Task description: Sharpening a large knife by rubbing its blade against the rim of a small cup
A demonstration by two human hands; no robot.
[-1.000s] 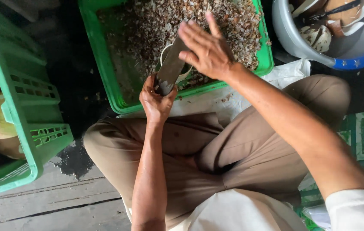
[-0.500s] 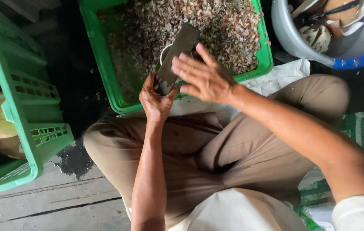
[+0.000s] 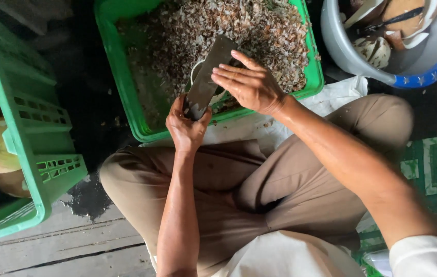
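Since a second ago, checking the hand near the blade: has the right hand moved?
Yes. The right hand dropped from over the shavings toward the green crate's near rim.

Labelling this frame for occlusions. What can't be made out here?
- Pale object under the blade, head view: mostly hidden by the blade and right hand.
- Blade handle: covered by left hand.
- Grey tub contents: cut off by the top edge.
- Left crate: cut off by the left edge.

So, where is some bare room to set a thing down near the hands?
Free: the grey plank floor between the green slatted crate and the person's knee. Crowded: the green plastic tub full of brown shavings, the grey basin of shells, and the dark blade between both hands.
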